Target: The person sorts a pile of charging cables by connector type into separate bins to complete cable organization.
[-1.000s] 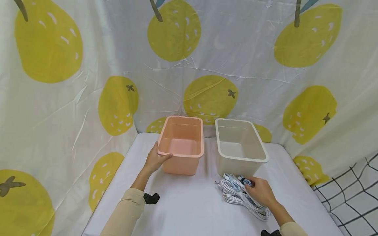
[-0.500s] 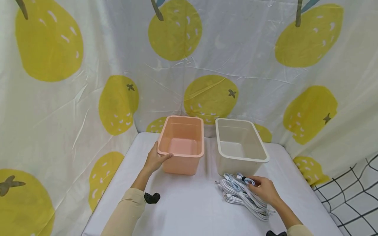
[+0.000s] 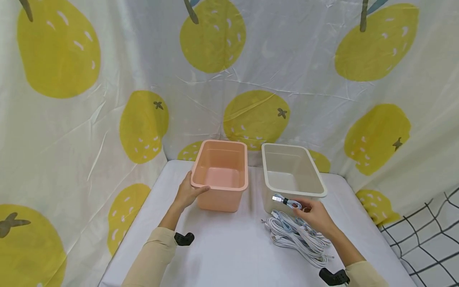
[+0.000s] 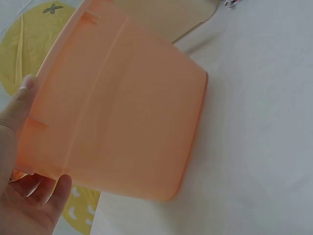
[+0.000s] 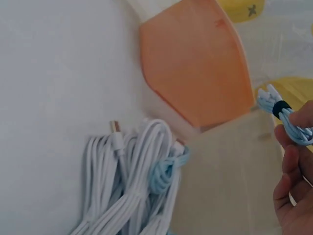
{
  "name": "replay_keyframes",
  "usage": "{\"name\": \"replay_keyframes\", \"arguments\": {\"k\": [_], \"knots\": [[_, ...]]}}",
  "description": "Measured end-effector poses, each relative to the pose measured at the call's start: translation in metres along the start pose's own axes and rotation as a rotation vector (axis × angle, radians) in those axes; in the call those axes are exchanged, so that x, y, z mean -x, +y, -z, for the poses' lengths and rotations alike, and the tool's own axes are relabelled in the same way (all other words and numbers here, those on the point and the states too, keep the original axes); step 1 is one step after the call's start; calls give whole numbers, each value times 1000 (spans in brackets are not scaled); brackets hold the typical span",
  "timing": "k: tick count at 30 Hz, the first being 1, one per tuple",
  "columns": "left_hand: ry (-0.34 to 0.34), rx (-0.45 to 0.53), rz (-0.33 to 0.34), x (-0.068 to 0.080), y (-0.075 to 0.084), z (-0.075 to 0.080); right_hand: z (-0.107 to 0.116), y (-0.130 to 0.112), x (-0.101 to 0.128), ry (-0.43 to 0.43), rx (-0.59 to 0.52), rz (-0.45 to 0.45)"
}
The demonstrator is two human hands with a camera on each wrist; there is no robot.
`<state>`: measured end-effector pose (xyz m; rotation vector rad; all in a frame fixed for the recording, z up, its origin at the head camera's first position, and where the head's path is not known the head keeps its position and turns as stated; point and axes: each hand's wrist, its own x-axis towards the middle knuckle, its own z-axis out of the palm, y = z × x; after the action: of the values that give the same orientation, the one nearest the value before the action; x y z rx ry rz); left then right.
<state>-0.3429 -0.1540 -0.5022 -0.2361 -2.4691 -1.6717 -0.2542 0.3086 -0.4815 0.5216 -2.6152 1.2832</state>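
My left hand (image 3: 187, 193) grips the front left corner of a peach-orange plastic bin (image 3: 222, 201), its thumb along the rim. In the left wrist view the fingers curl at the bin's lip. With thumb and fingers my right hand (image 3: 317, 215) pinches a small coiled light blue charging cable (image 3: 285, 201), bound by a black tie, in front of the beige bin's upper wall. Below that hand a heap of coiled white cables (image 3: 297, 243) lies on the table. A pale blue coil (image 5: 164, 174) and a metal-tipped plug (image 5: 115, 134) show among them in the right wrist view.
A beige bin (image 3: 269, 199) stands right of the orange one, a narrow gap between them. Both bins look bare inside. White cloth covers the table (image 3: 222, 255). A fruit-print curtain (image 3: 201, 99) hangs behind and at the sides; black grid-patterned cloth (image 3: 426, 235) is at lower right.
My right hand has lifted the tied blue cable from the heap, up and slightly left, to the beige bin's front. My left hand keeps its hold on the orange bin.
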Motion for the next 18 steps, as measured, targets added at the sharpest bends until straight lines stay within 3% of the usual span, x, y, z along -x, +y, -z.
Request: {"name": "replay_keyframes", "arguments": {"k": [7,10,12,18], "knots": [[-15,7,9,2,1,2,5,-43,-32,-23,-32,-1],[-13,2,1,1,1,1,2,-48,-46,-26,-28,-28],[-8,-5,-3,1,1,1,-1,-39,-56,-22,-34,-22],[-11,-18,6,2,3,2,-9,-47,-78,-24,-74,2]]}}
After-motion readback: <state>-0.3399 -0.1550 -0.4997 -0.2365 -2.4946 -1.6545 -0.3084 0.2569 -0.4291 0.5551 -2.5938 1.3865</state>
